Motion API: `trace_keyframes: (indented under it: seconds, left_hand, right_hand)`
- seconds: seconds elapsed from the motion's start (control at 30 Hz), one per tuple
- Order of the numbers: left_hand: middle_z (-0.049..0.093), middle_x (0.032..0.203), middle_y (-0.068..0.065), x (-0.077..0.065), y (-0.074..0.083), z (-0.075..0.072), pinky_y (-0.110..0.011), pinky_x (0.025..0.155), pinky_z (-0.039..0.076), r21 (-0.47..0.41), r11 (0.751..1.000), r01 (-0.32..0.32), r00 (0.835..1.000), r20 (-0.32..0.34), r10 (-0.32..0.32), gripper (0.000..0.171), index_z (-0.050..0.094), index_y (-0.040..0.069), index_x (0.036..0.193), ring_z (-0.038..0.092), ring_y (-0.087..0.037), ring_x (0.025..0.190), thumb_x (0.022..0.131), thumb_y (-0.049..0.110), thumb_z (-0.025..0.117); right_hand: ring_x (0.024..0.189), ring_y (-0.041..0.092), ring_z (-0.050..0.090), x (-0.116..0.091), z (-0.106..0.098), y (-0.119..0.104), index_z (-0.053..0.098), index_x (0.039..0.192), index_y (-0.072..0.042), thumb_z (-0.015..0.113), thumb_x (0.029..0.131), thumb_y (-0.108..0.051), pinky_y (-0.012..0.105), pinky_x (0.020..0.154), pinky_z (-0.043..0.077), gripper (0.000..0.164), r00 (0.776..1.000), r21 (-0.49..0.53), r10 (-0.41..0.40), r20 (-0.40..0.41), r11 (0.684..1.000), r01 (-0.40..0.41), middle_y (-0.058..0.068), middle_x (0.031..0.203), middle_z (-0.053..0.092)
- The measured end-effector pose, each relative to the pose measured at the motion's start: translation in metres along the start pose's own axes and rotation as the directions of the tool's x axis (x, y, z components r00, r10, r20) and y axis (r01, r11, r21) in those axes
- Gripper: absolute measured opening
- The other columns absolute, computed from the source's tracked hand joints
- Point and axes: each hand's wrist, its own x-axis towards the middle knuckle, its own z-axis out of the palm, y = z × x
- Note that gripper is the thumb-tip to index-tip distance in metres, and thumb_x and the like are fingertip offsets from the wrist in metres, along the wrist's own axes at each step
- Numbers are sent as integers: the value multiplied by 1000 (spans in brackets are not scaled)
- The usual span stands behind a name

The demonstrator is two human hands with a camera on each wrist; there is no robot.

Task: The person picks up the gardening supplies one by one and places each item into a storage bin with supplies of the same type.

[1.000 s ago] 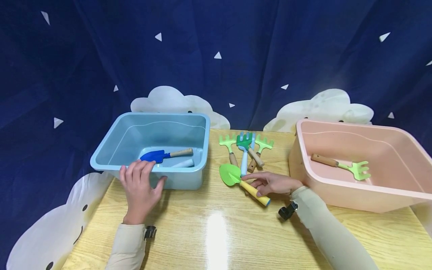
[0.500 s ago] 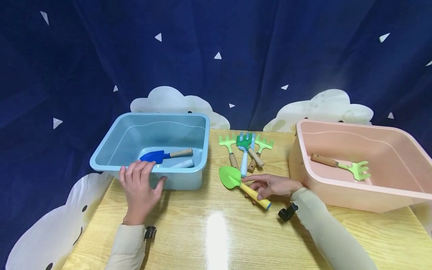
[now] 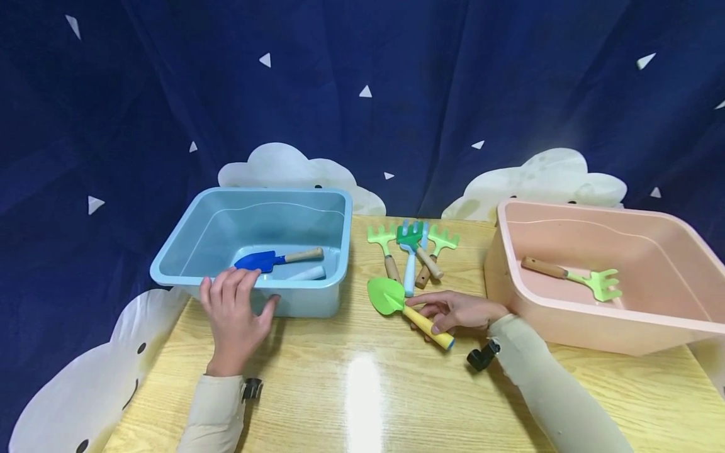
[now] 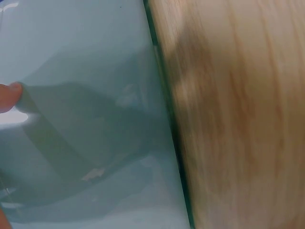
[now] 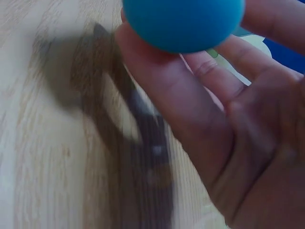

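Shifting slightly toward the person since a second ago: one garden trowel (image 3: pixel 416 318). Right hand (image 3: pixel 461 309): pinching its yellow handle between thumb and fingers, index finger extending toward the blade. Trowel: showing a bright-green, rounded blade, lying just in front of the rakes (image 3: pixel 410 275), between light-blue bin (image 3: pixel 308 301) and pink bin (image 3: pixel 600 328). Right-wrist view: displaying the handle's domed blue end, which the head view is showing edge-on. Left hand (image 3: pixel 233 311): curling fingers over the light-blue bin's rim.
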Motion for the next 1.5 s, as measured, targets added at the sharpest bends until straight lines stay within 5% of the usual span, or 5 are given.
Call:
trace_keyframes:
  seconds: [0.3,0.7,0.9,1.2,1.5]
  left_hand:
    - [60,114,-17,1,0,-1,-53,118,17,9,1000,0,1000,0,0,58,61,4,121,47,-39,116,70,24,78]
    - [60,113,-18,2,0,-3,-52,119,17,5,1000,0,1000,-9,0,59,61,4,121,47,-39,116,68,23,79]
    - [59,114,-17,2,1,-2,-53,117,17,4,1000,-1,1000,14,1,58,60,3,121,46,-39,117,70,24,78]
    - [59,115,-17,1,1,-2,-54,117,17,2,1000,5,1000,24,-5,59,60,3,122,45,-39,118,70,24,79]
    - [59,115,-18,0,1,-2,-54,117,18,11,1000,3,1000,13,-3,60,60,3,122,46,-40,117,69,24,80]
  right_hand:
    - [79,2,54,1,1,3,30,154,-1,65,90,-2,17,69,48,73,999,-43,-4,-41,999,3,32,137,49]
    - [112,13,61,5,0,-40,33,155,-11,69,89,-4,26,86,55,75,967,-137,-102,-233,988,71,23,142,50]
    - [106,18,71,10,-1,-70,27,156,-8,66,88,3,29,83,58,79,938,-55,-208,-278,978,201,5,131,63]
    - [105,17,71,14,5,-82,28,156,-10,66,88,3,31,82,59,79,924,-35,-211,-318,977,211,0,129,64]
    - [103,16,70,18,9,-95,34,155,-14,63,91,4,30,78,59,73,918,-134,-207,-339,976,170,28,141,51]
